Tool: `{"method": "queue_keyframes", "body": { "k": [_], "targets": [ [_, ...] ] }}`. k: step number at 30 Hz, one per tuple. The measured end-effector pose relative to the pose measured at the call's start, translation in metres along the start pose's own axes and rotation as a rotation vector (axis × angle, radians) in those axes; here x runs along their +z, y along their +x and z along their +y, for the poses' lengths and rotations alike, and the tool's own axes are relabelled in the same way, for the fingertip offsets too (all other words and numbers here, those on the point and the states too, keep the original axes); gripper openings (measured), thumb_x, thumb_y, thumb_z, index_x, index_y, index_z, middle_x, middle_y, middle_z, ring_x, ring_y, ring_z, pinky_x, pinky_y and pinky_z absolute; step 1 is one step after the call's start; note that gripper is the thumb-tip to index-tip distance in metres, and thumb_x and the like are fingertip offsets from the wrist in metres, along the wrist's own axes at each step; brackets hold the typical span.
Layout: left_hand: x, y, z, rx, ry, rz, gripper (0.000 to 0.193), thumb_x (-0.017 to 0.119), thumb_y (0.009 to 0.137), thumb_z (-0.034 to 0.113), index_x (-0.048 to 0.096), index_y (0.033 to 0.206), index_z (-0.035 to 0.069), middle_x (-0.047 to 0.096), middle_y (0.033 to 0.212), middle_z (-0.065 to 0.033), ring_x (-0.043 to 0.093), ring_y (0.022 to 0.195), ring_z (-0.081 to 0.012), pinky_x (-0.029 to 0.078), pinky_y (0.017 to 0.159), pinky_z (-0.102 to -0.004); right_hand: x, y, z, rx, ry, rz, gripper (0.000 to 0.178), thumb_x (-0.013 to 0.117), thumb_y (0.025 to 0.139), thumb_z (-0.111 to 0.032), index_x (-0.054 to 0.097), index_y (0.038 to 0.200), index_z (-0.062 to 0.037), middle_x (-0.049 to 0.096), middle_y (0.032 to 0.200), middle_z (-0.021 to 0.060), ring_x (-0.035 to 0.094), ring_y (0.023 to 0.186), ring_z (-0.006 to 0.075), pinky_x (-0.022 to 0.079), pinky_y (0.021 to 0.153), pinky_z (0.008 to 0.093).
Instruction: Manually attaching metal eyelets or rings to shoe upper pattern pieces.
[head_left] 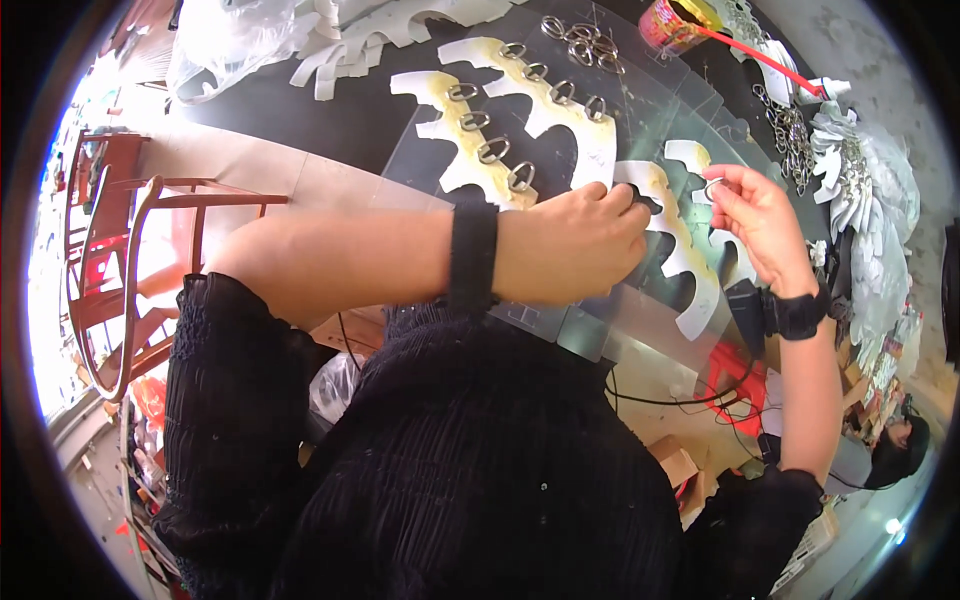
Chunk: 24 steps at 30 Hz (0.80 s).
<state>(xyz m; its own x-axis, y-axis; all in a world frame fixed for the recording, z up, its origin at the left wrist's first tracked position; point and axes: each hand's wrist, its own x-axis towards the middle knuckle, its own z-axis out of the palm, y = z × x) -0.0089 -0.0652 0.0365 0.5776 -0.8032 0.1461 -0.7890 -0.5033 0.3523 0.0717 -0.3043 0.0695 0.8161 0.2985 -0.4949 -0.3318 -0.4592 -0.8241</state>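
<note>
My right hand (pixel 762 218) pinches a small metal ring (pixel 712 188) between thumb and fingers, above a short scalloped white strip (pixel 688 153). My left hand (pixel 580 245) is closed, knuckles up, at the upper end of another scalloped white strip (pixel 690 262) with a yellowish smeared edge; its fingertips and anything in them are hidden. Farther left lie two similar strips, the nearer strip (pixel 440 92) and the farther strip (pixel 598 150), each with several metal rings (pixel 493 150) standing along its yellowish band. All rest on a clear sheet (pixel 420 165) over the dark table.
Loose metal rings (pixel 582 45) lie at the far edge. A tub (pixel 680 25) with a red stick (pixel 765 62) across it stands far right, near a metal chain (pixel 787 135) and piled white pieces (pixel 870 190). Wooden chair (pixel 125 270) at left; a person (pixel 890 450) at lower right.
</note>
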Motion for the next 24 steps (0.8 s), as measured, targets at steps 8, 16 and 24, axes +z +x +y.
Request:
{"method": "queue_keyframes", "body": {
  "k": [8, 16, 24],
  "targets": [
    [0.015, 0.023, -0.001, -0.008, 0.031, -0.025, 0.058, 0.077, 0.066, 0.033, 0.055, 0.109, 0.0, 0.049, 0.116, -0.0127, 0.045, 0.112, -0.0266, 0.039, 0.096, -0.0375, 0.022, 0.005, 0.015, -0.089, -0.11, 0.108, 0.015, 0.056, 0.089, -0.004, 0.061, 0.103, -0.0018, 0.059, 0.083, 0.0008, 0.057, 0.07, 0.0071, 0.047, 0.06, 0.0203],
    [0.019, 0.026, 0.001, -0.029, 0.038, -0.047, 0.062, 0.077, 0.065, 0.036, 0.054, 0.112, 0.002, 0.048, 0.116, -0.0127, 0.046, 0.109, -0.0274, 0.039, 0.096, -0.0384, 0.024, 0.017, 0.033, -0.159, -0.003, 0.122, 0.011, 0.058, 0.088, -0.004, 0.061, 0.098, -0.0008, 0.062, 0.079, 0.0016, 0.059, 0.067, 0.0077, 0.047, 0.057, 0.0213],
    [0.018, 0.028, -0.001, -0.026, 0.041, -0.074, 0.066, 0.078, 0.064, 0.037, 0.053, 0.116, 0.004, 0.047, 0.12, -0.0128, 0.047, 0.11, -0.0273, 0.039, 0.094, -0.0388, 0.03, 0.02, 0.035, -0.188, -0.226, 0.212, 0.01, 0.065, 0.083, -0.004, 0.063, 0.091, -0.0002, 0.066, 0.075, 0.0047, 0.06, 0.064, 0.0086, 0.049, 0.057, 0.0221]
  ]
}}
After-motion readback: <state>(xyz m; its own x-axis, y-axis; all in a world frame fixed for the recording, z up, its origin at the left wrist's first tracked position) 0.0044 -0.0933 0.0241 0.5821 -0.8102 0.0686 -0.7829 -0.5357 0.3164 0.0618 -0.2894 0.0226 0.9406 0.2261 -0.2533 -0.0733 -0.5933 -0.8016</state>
